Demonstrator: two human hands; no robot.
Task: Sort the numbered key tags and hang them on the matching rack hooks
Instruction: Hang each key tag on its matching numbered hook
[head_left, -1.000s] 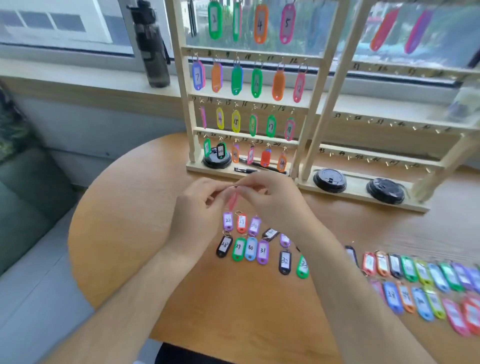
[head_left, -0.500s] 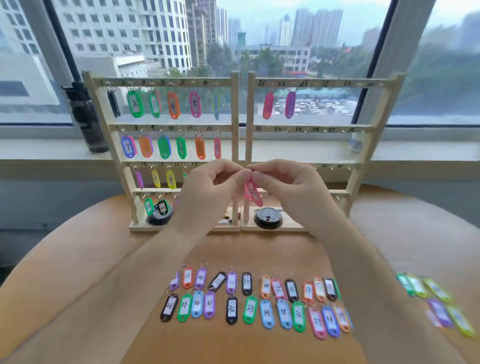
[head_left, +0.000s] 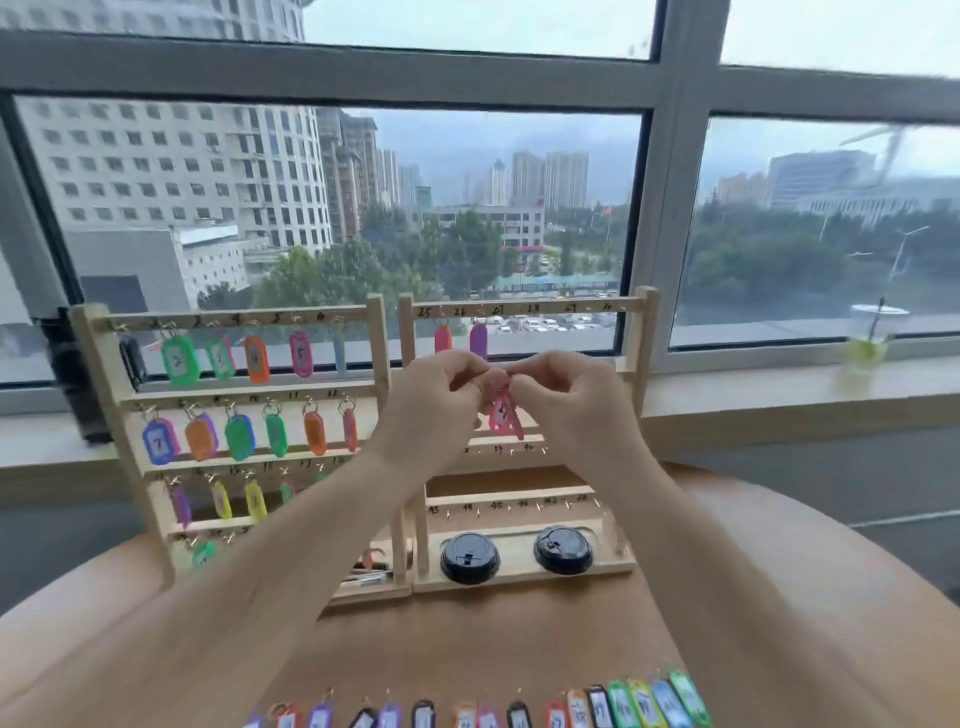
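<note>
Both hands are raised in front of the right wooden rack (head_left: 644, 332). My left hand (head_left: 439, 400) and my right hand (head_left: 566, 400) pinch the top of one pink key tag (head_left: 503, 414), which hangs down between them. The left rack (head_left: 98, 374) carries several coloured tags on its rows, among them a green tag (head_left: 180, 360). On the right rack's top row hang a red tag (head_left: 442, 338) and a purple tag (head_left: 478, 339). A row of loose tags (head_left: 644, 704) lies along the table's near edge.
Two black cup lids (head_left: 470, 557) sit in the right rack's base tray. A dark bottle (head_left: 72, 379) stands on the windowsill at the left, a clear drink cup (head_left: 870, 343) with a straw at the right. The round wooden table (head_left: 779, 571) spreads beneath.
Both hands have lifted the pink tag from just above the loose tags up to the right rack's upper rows. The view has tilted upward, so the loose tags now lie at the bottom edge.
</note>
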